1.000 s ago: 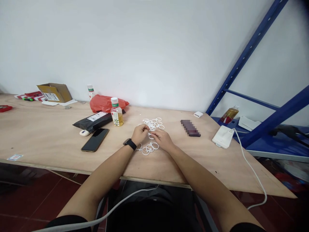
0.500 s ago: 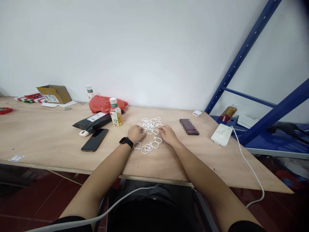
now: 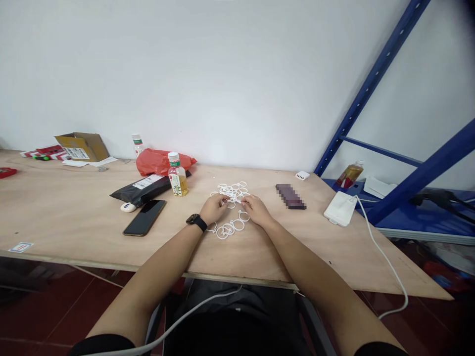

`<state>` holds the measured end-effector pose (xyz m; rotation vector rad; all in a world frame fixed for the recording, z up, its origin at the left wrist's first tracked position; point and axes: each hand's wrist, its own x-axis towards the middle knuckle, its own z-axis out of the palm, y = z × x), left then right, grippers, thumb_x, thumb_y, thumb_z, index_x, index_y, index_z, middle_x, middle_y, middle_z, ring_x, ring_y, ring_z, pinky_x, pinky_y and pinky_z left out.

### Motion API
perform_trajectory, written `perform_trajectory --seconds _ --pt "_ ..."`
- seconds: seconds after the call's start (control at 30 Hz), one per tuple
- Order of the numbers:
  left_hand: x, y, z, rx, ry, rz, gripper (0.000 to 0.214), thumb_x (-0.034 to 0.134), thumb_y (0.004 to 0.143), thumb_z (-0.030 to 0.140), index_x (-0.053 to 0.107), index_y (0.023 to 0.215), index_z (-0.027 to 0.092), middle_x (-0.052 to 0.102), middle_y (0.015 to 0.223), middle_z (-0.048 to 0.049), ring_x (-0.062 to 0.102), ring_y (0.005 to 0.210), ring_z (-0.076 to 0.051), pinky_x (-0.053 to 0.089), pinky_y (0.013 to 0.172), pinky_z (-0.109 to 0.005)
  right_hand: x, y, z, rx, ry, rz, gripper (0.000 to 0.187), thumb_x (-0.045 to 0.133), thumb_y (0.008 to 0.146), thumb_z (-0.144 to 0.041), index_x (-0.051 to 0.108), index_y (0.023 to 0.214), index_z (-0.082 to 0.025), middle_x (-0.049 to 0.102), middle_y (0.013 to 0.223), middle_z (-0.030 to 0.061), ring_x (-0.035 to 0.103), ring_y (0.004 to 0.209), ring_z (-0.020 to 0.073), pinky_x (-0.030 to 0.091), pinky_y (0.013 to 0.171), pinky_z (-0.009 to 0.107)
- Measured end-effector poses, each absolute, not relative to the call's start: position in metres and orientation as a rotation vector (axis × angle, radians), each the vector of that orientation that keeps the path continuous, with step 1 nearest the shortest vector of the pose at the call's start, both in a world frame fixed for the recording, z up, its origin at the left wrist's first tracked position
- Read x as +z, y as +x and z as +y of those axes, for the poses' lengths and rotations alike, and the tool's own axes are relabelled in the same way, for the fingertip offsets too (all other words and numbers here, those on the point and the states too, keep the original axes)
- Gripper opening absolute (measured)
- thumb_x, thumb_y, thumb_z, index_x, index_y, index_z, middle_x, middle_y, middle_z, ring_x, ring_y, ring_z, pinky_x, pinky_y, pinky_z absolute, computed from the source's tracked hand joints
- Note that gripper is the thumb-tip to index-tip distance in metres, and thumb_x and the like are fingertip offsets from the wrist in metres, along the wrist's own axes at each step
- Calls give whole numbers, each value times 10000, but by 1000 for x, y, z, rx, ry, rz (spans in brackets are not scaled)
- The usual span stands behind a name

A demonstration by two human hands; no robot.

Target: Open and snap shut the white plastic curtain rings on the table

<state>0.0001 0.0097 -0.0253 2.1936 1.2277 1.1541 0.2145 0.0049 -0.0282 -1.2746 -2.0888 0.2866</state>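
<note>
Head view: left hand (image 3: 213, 209) and right hand (image 3: 257, 210) pinch together on white plastic rings (image 3: 233, 194), mid-frame on plywood table (image 3: 74, 207); exact ring unclear. Rings light, stiff, tangled; take by rim.

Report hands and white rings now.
Left hand, right hand at a white plastic ring on the pile; linked rings below; black smartphone off left.

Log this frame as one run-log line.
left hand: fingers on white plastic rings | right hand: fingers on same rings | left wrist: black smartwatch | nearby: smartphone
</note>
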Motion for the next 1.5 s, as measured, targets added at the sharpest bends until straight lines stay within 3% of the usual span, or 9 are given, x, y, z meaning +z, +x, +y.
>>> perform_trajectory --seconds 0.17,0.3,0.57,0.87,1.0,1.13,1.3,1.37,1.5 --pt "-20 7 1 1227 2155 1131 305 518 828 153 675 1090 155 678 1045 -85 624 861 -163 497 787 -289 -23 206 -5 479 -1049 -2057 231 363 979 -303 576 977 -214 655 899 29 590 834 170 435 765 281" --pt "-18 10 -4 1162 1990 1032 254 507 827 176 704 983 136 721 902 -58 636 763 -148 497 714 -262 -24 203 -8 492 -1067 -2013 235 358 981 -342 557 952 -219 658 865 26 595 797 175 433 732 283" --pt "-18 16 -5 1181 1776 961 295 615 781 302 689 989 107 681 755 -37 531 566 -89 413 545 -206 -24 204 -7 493 -1101 -1958 223 369 972 -360 546 963 -225 648 859 24 592 768 177 427 703 280" --pt "-16 12 0 1289 1687 1043 155 547 696 182 682 745 124 668 680 -21 586 628 -122 452 613 -223 -23 194 -14 443 -1052 -2097 155 410 960 -307 540 956 -221 635 866 20 570 801 172 404 720 270" --pt "-12 6 4 1273 1685 1009 185 467 666 134 649 632 137 635 589 -7 581 593 -123 457 602 -222 -20 184 -23 408 -1047 -2149 129 435 947 -284 545 929 -220 622 844 11 547 773 164 386 701 262" --pt "-9 3 5 1183 1638 1017 204 454 664 128 657 678 138 653 602 -2 589 587 -121 469 608 -225 -17 182 -26 376 -1053 -2121 140 447 939 -288 562 907 -215 629 840 13 553 776 162 391 706 259" --pt "-14 6 -2 930 1869 967 178 506 726 179 679 712 138 689 673 -12 614 648 -128 475 656 -231 -21 200 -10 416 -1151 -1998 293 374 970 -343 610 859 -210 663 809 17 596 769 162 427 727 262" --pt "-16 9 -6 811 2049 951 164 535 722 176 695 729 141 699 721 -14 616 671 -128 473 666 -229 -24 209 0 373 -1277 -1951 278 392 960 -335 635 909 -209 689 864 30 612 831 177 440 779 280" --pt "-16 12 -10 807 2252 944 185 564 718 158 715 825 153 718 872 -27 633 801 -144 477 772 -241 -32 217 14 180 -1524 -2049 308 446 924 -267 619 1176 -222 635 1242 64 536 1142 231 375 975 359"
